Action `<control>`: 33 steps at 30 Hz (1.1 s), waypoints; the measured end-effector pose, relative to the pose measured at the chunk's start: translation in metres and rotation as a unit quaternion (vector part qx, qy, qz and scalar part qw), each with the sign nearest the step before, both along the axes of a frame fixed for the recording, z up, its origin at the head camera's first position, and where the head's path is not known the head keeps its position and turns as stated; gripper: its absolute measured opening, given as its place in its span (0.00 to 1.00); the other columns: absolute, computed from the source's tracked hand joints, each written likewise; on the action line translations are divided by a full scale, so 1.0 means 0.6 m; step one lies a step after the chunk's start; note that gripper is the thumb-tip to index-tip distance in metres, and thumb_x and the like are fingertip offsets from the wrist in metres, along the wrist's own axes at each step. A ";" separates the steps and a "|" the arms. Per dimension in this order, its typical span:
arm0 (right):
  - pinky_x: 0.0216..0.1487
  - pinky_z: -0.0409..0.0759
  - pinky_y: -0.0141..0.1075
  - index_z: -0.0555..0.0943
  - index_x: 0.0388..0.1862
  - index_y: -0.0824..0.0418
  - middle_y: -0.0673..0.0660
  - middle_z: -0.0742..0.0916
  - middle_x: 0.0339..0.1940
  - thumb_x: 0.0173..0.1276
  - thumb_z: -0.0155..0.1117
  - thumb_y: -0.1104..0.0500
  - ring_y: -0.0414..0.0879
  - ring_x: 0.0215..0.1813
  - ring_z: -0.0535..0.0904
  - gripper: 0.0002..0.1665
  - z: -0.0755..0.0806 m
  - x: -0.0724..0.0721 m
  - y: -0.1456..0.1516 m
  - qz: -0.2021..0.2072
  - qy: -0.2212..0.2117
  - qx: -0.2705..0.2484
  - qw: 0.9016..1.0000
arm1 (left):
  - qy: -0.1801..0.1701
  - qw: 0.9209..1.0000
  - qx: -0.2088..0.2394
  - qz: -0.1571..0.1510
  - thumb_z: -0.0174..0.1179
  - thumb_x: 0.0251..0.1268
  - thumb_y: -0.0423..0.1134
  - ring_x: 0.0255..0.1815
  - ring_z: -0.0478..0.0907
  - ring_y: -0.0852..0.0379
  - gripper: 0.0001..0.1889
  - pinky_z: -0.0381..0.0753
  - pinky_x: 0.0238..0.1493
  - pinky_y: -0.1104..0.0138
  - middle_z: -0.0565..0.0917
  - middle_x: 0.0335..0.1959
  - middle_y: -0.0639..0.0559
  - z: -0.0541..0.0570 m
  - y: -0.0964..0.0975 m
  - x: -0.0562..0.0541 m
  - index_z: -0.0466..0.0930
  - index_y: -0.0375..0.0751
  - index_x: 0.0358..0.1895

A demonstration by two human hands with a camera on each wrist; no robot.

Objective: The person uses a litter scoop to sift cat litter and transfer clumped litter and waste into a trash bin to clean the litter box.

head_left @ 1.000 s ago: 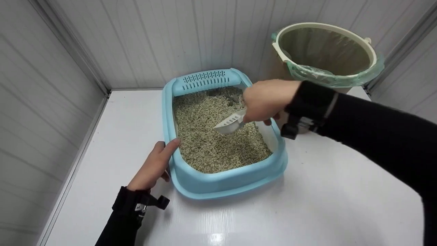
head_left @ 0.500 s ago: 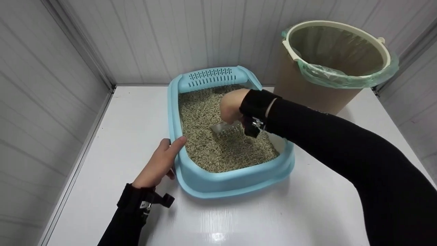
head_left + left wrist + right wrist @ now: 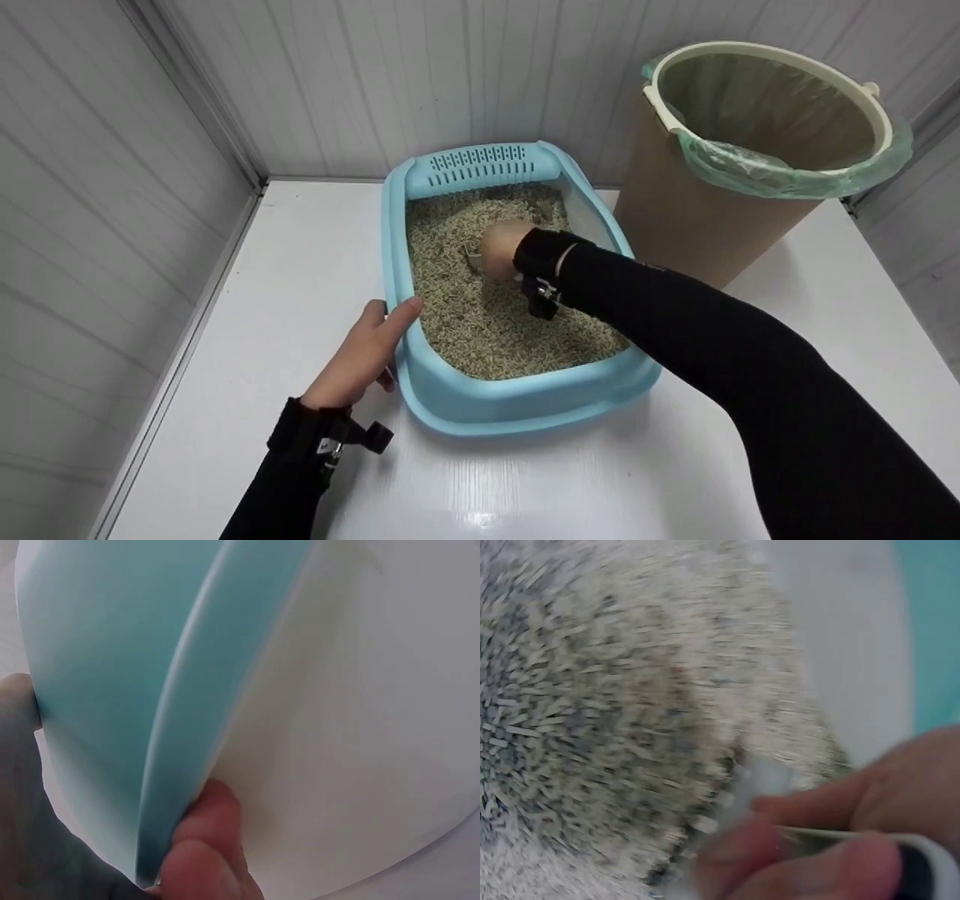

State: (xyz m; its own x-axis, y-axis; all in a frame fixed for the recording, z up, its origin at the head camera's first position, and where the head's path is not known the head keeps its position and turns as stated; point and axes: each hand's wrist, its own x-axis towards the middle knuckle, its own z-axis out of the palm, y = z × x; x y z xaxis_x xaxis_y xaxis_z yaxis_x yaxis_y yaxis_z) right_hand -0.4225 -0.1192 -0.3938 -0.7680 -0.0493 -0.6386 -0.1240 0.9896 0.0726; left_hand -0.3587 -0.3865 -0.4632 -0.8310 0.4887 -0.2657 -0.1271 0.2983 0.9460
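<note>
A light blue litter box (image 3: 517, 405) stands on the white table, filled with pale pellet litter (image 3: 487, 345). At its left side my left hand (image 3: 360, 356) grips the rim, thumb on top. The left wrist view has the fingers (image 3: 206, 836) curled under the rim's lip. My right hand (image 3: 501, 247) is low over the middle of the litter, holding a litter scoop (image 3: 472, 257) of white plastic. In the right wrist view, fingers wrap the handle and part of the scoop (image 3: 769, 776) lies against the pellets. Most of the scoop is hidden by the hand.
A tall brown bin (image 3: 690, 217) with a cream rim and green plastic liner (image 3: 757, 172) stands just right of and behind the litter box. Grey panel walls (image 3: 330, 82) enclose the back and sides. The white tabletop (image 3: 322, 255) extends around the box.
My right hand has moved down and left, bringing the scoop from above the litter into it. The head view has shifted slightly, while my left hand keeps its grip on the rim.
</note>
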 end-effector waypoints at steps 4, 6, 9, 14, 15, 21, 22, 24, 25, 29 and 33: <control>0.33 0.57 0.40 0.64 0.21 0.53 0.51 0.62 0.23 0.87 0.53 0.63 0.44 0.26 0.54 0.28 -0.027 -0.014 0.020 -0.025 0.047 -0.032 0.998 | -0.001 1.000 0.008 -0.002 0.59 0.81 0.69 0.20 0.73 0.54 0.34 0.71 0.14 0.64 0.76 0.37 0.40 -0.001 0.004 0.003 0.65 0.38 0.58; 0.32 0.59 0.40 0.65 0.21 0.53 0.51 0.63 0.23 0.87 0.53 0.63 0.45 0.26 0.56 0.27 -0.034 -0.024 0.030 -0.039 0.060 -0.047 0.996 | -0.001 1.000 0.011 -0.003 0.60 0.81 0.68 0.20 0.73 0.54 0.34 0.70 0.14 0.64 0.76 0.36 0.41 0.000 0.006 0.005 0.65 0.38 0.57; 0.32 0.61 0.41 0.66 0.21 0.52 0.51 0.64 0.22 0.85 0.54 0.64 0.45 0.26 0.58 0.27 -0.041 -0.034 0.041 -0.060 0.075 -0.063 0.993 | -0.001 1.000 0.016 -0.007 0.60 0.81 0.68 0.20 0.72 0.54 0.34 0.69 0.14 0.64 0.75 0.35 0.42 0.000 0.007 0.007 0.65 0.38 0.57; 0.36 0.67 0.42 0.71 0.24 0.54 0.53 0.71 0.25 0.89 0.54 0.59 0.48 0.28 0.66 0.25 -0.055 -0.046 0.050 -0.084 0.114 -0.063 0.988 | -0.002 1.000 0.018 -0.010 0.61 0.80 0.68 0.20 0.72 0.54 0.34 0.68 0.14 0.64 0.73 0.34 0.43 -0.002 0.007 0.006 0.65 0.37 0.56; 0.36 0.67 0.43 0.71 0.25 0.54 0.53 0.72 0.26 0.89 0.55 0.59 0.48 0.29 0.67 0.25 -0.057 -0.047 0.050 -0.093 0.118 -0.065 0.987 | -0.002 1.000 0.019 -0.010 0.61 0.80 0.68 0.20 0.72 0.54 0.34 0.68 0.14 0.64 0.73 0.34 0.43 -0.002 0.007 0.005 0.65 0.37 0.56; 0.31 0.58 0.42 0.61 0.23 0.51 0.50 0.61 0.23 0.85 0.55 0.66 0.46 0.25 0.56 0.26 -0.060 -0.056 0.052 -0.123 0.108 -0.099 0.982 | -0.005 1.000 0.024 -0.008 0.62 0.80 0.68 0.18 0.71 0.55 0.35 0.69 0.13 0.64 0.74 0.33 0.44 -0.006 0.003 0.001 0.65 0.36 0.57; 0.30 0.57 0.42 0.60 0.23 0.50 0.50 0.60 0.22 0.84 0.55 0.65 0.45 0.24 0.54 0.27 -0.059 -0.056 0.051 -0.129 0.104 -0.100 0.981 | -0.007 1.000 0.024 -0.008 0.62 0.80 0.68 0.18 0.71 0.55 0.35 0.69 0.13 0.64 0.74 0.33 0.43 -0.006 0.002 0.000 0.65 0.36 0.57; 0.27 0.56 0.41 0.60 0.23 0.49 0.49 0.62 0.20 0.85 0.55 0.64 0.44 0.22 0.54 0.27 -0.058 -0.058 0.048 -0.135 0.099 -0.097 0.981 | -0.009 1.000 0.024 -0.006 0.62 0.80 0.68 0.17 0.71 0.56 0.35 0.69 0.13 0.64 0.75 0.33 0.44 -0.008 -0.001 -0.001 0.65 0.36 0.57; 0.26 0.56 0.41 0.61 0.22 0.49 0.49 0.63 0.19 0.85 0.56 0.63 0.44 0.21 0.55 0.27 -0.057 -0.059 0.046 -0.135 0.099 -0.094 0.981 | -0.008 1.000 0.024 -0.005 0.62 0.80 0.68 0.17 0.71 0.56 0.35 0.69 0.13 0.64 0.74 0.33 0.44 -0.008 -0.003 -0.002 0.65 0.36 0.58; 0.26 0.59 0.41 0.65 0.23 0.49 0.50 0.67 0.18 0.86 0.56 0.63 0.44 0.21 0.57 0.26 -0.054 -0.066 0.040 -0.113 0.106 -0.079 0.985 | -0.006 1.000 0.026 -0.002 0.62 0.79 0.69 0.17 0.70 0.56 0.36 0.68 0.13 0.64 0.74 0.32 0.45 -0.011 -0.006 -0.006 0.66 0.36 0.58; 0.29 0.63 0.41 0.70 0.22 0.51 0.50 0.71 0.17 0.86 0.57 0.64 0.44 0.22 0.60 0.26 -0.053 -0.077 0.036 -0.086 0.093 -0.076 0.989 | -0.007 1.000 0.023 -0.005 0.61 0.79 0.70 0.16 0.72 0.56 0.37 0.69 0.13 0.64 0.76 0.33 0.44 -0.010 -0.012 -0.009 0.66 0.37 0.59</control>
State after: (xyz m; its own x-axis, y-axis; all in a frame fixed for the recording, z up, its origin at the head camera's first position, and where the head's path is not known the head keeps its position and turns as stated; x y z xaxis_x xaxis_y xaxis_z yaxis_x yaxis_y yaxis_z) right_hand -0.4687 -0.0973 -0.4255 -0.8770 0.0078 -0.4805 0.0491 0.9961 -0.0734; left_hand -0.3642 -0.3935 -0.4690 -0.8231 0.5081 -0.2539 -0.1372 0.2559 0.9569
